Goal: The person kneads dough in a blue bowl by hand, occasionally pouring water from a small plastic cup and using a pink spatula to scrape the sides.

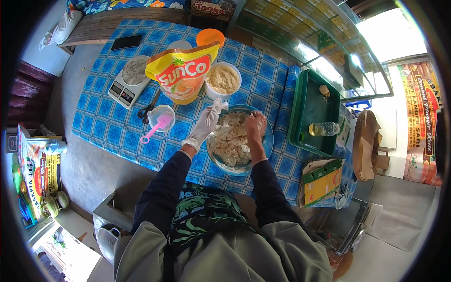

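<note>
A blue bowl [269, 146] stands in front of me on the table, holding pale, crumbly dough [230, 143]. My left hand [206, 126], in a loose whitish plastic glove, grips the bowl's left rim; the glove's fingertips look loose and bunched. Inside the bowl's right side is my bare right hand [256, 128], its fingers curled down into the dough and partly hidden by it. Just beyond the bowl sits a white tub [223, 81] of yellowish, crumbly stuff. Beside that tub stands a yellow and red pouch [183, 73] of oil.
Left of the bowl are a measuring jug [169, 113] with a pink spoon [159, 126], black scissors [149, 109] and a digital scale [123, 94] bearing a container. Right of it, a green tray [297, 127] holds a bottle [324, 129]. Cardboard packaging [322, 183] lies nearer. A glass case [324, 42] stands behind.
</note>
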`<move>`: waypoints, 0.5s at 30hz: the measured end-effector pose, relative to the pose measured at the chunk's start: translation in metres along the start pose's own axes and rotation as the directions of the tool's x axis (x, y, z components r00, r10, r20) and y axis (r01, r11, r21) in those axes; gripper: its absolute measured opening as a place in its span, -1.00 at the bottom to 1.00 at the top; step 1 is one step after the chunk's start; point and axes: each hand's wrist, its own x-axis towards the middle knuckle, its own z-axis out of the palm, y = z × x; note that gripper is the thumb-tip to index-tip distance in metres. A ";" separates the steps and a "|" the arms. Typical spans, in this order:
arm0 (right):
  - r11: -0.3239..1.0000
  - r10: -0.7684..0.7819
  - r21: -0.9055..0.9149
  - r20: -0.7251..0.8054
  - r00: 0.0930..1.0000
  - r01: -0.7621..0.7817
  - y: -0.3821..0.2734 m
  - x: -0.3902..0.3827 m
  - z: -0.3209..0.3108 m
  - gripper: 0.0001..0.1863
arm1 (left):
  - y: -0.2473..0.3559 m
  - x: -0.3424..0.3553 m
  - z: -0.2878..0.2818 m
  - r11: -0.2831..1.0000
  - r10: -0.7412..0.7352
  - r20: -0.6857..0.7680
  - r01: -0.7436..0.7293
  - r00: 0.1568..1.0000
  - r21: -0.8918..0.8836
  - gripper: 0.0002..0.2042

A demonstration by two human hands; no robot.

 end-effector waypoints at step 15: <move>0.899 -0.435 0.039 -0.045 0.899 0.436 -0.022 -0.010 0.016 -0.89 | -0.020 -0.057 0.009 0.990 0.142 -0.400 -0.122 0.905 0.075 -0.56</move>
